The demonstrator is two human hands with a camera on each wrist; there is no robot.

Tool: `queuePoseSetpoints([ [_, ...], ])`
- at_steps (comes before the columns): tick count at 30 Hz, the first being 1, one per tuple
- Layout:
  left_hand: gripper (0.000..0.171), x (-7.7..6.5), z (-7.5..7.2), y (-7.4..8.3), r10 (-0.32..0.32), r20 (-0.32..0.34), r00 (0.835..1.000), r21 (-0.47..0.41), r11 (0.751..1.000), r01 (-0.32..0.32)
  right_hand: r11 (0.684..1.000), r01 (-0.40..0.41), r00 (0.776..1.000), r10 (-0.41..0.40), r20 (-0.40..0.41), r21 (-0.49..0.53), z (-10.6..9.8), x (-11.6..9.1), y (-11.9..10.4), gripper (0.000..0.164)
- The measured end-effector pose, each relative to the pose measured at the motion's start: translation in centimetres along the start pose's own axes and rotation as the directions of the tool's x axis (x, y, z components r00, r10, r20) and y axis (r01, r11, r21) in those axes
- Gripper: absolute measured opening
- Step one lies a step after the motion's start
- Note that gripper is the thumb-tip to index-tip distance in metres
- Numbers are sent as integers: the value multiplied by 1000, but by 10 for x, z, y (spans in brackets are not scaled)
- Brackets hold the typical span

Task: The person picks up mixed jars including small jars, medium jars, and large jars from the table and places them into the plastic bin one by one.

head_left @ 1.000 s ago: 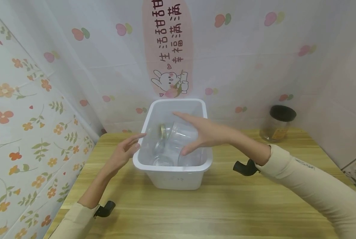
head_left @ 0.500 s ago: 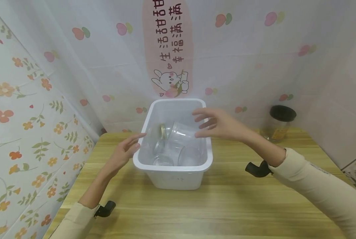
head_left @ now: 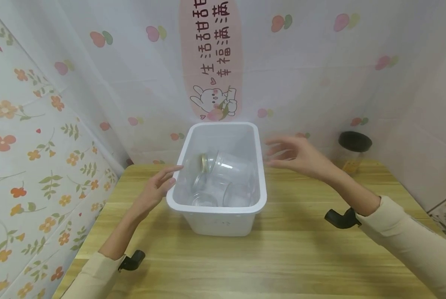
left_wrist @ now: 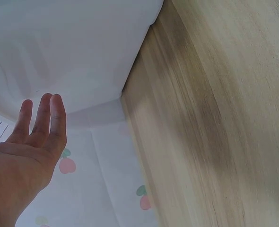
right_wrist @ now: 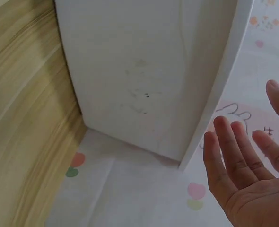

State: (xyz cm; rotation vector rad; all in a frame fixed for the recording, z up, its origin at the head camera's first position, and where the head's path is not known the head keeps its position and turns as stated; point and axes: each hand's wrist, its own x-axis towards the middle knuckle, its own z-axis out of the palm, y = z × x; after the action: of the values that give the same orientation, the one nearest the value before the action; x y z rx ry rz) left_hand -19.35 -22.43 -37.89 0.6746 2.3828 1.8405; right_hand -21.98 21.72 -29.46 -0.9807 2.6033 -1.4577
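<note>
A white plastic tub [head_left: 217, 209] stands on the wooden table, with several clear jars lying in it. One small jar has a gold lid [head_left: 204, 162], and a larger clear jar [head_left: 228, 164] leans beside it. My left hand [head_left: 156, 187] rests its fingertips at the tub's left rim; the left wrist view shows its fingers [left_wrist: 43, 113] extended near the tub's outer wall [left_wrist: 82, 52]. To the right of the tub my right hand [head_left: 299, 155] hovers with fingers loosely bent and holds nothing. The right wrist view shows its palm [right_wrist: 260, 203] bare beside the rim.
A clear jar with a black lid [head_left: 355, 141] stands at the table's back right, partly behind the right forearm. Printed curtains [head_left: 320, 91] hang behind the table and along its left side. Wooden table surface [head_left: 223, 265] stretches in front of the tub.
My right hand has moved from over the jars, out across the tub's right rim, and further right. The left hand stays at the left rim, and the jars lie much as before.
</note>
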Motion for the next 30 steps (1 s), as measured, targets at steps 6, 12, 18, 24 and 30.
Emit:
queuePoseSetpoints([
  [6, 42, 1, 0, 1, -5, -5, 1000, 13, 1000, 5, 999, -24, 1000, 24, -17, -26, -6, -15, 14, 52],
  [12, 42, 2, 1, 1, -9, 2, 1000, 4, 1000, 9, 997, -65, 997, 63, -34, -40, -10, -27, 25, 53],
  [18, 41, 0, 1, 1, 1, 4, 1000, 2, 1000, -1, 995, -97, 995, 97, -6, -21, -13, -35, 32, 54],
  [24, 41, 0, 1, 1, 9, 1, 1000, 12, 1000, -9, 994, -106, 994, 106, -12, -15, -16, -43, 38, 54],
  [30, 40, -1, 2, 2, 3, -7, 1000, 17, 1000, -3, 991, -134, 991, 134, -7, -4, -21, -55, 47, 52],
])
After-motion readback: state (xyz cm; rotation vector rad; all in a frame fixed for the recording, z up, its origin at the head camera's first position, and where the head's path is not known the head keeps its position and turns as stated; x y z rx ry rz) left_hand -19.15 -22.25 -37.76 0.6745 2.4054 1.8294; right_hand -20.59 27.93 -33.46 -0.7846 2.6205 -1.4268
